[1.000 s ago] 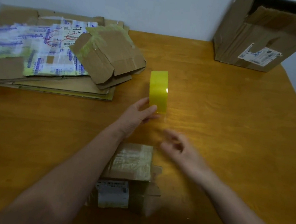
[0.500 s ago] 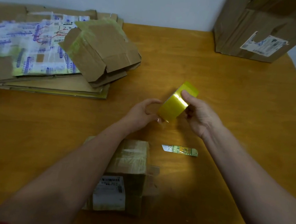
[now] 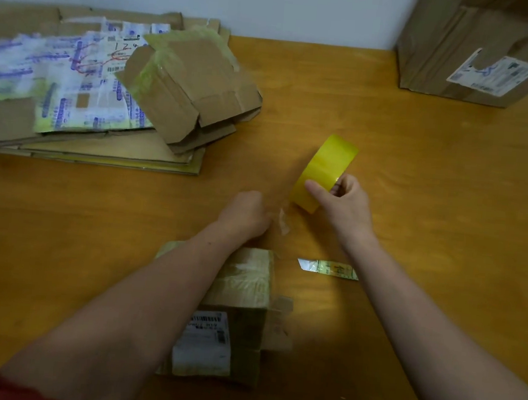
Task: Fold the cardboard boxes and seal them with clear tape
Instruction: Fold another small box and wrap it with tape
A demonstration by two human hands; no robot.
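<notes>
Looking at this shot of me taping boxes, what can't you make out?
All head view.
Left hand: fingers curl away from the camera, so whether they pinch the tape strip is hidden.
Small box: left forearm covers its left side; label print too small.
Big box: cut off by the top edge.
Tape roll core: behind the right hand.
</notes>
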